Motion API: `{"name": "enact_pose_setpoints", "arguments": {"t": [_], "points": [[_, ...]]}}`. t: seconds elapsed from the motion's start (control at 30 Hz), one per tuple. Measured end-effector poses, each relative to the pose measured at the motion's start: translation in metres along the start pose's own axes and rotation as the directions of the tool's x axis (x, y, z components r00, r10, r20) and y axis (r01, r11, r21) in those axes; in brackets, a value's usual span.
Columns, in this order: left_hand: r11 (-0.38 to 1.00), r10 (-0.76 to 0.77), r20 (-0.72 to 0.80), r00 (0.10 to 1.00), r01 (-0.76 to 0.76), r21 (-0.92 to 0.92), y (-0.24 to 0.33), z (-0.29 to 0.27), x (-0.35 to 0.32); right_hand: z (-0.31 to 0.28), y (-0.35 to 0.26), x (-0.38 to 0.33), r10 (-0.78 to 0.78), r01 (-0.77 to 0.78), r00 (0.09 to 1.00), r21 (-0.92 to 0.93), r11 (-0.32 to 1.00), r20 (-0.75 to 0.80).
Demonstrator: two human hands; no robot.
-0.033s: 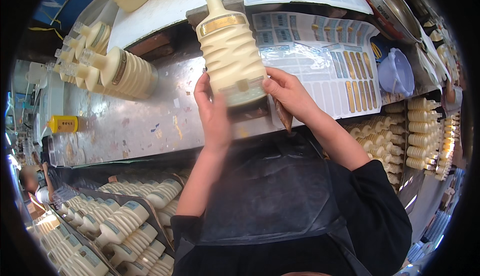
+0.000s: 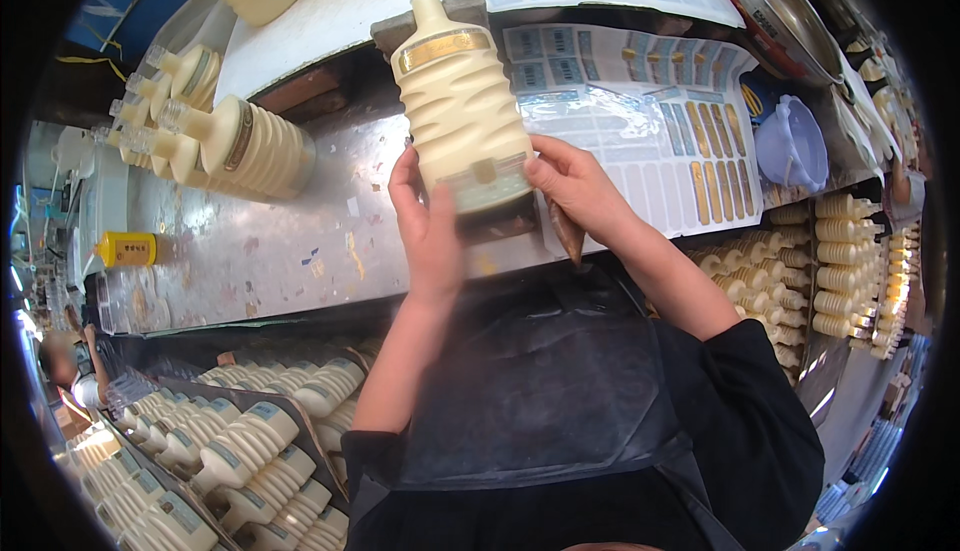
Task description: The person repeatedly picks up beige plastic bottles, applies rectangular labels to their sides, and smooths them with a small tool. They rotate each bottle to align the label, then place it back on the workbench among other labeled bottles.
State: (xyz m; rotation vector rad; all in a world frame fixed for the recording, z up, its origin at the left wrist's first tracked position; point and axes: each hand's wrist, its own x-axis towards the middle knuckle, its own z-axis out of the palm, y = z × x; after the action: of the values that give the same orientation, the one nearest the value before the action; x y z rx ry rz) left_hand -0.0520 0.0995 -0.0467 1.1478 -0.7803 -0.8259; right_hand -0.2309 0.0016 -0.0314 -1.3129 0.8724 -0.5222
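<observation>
At upper centre of the frame, a cream ribbed bottle [image 2: 460,101] stands upright, neck up, with a gold band near its shoulder. Left hand [image 2: 428,226] is pressed to the bottle's lower left side, fingers curled onto it. Right hand [image 2: 578,189] grips the lower right side, fingers spread along a label at the base. Bottle is held over a metal worktop [image 2: 270,251] running across mid-frame. Right of the bottle, sheets of labels [image 2: 650,121] lie on the worktop. Upper left: several like bottles lying on their sides [image 2: 235,141]. Left edge: a small yellow object [image 2: 127,248] on the worktop. Lower left: rows of labelled bottles in a crate [image 2: 250,431]. Right edge: stacked bottles [image 2: 840,261]; above them a pale blue plastic bowl [image 2: 792,143].
</observation>
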Motion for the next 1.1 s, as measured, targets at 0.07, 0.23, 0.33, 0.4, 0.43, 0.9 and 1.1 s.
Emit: {"name": "enact_pose_setpoints", "arguments": {"t": [0.07,0.23,0.33,0.4,0.43,0.9,1.1], "points": [[0.997,-0.008,-0.022,1.0,0.01,0.081,0.002,0.003,0.0,0.002,0.006,0.0,0.01,-0.009,1.0,0.062,0.998,-0.009],[0.995,-0.065,-0.049,0.997,0.062,-0.075,0.006,0.005,0.002,-0.016,-0.008,-0.001,0.079,-0.077,0.997,0.1,0.992,-0.018],[0.992,0.011,-0.046,0.999,-0.016,-0.124,0.0,0.0,0.001,-0.03,-0.012,0.001,0.041,0.015,0.985,0.318,0.948,-0.168],[0.997,0.075,-0.024,0.997,-0.076,-0.011,-0.007,-0.003,0.003,-0.023,-0.038,-0.005,0.019,0.042,0.97,0.246,0.968,-0.242],[0.993,0.107,-0.008,0.994,-0.106,0.043,-0.009,-0.003,0.004,-0.013,-0.04,-0.01,-0.062,0.108,0.967,0.178,0.978,-0.248],[0.996,0.069,-0.043,0.997,-0.066,0.068,0.001,0.003,0.002,0.002,-0.018,-0.03,-0.432,0.321,0.815,-0.32,0.892,-0.387],[0.764,0.3,0.088,0.95,-0.295,0.574,-0.001,-0.008,-0.001,0.024,-0.044,-0.041,-0.869,0.672,0.464,-0.707,0.219,0.171]]}}
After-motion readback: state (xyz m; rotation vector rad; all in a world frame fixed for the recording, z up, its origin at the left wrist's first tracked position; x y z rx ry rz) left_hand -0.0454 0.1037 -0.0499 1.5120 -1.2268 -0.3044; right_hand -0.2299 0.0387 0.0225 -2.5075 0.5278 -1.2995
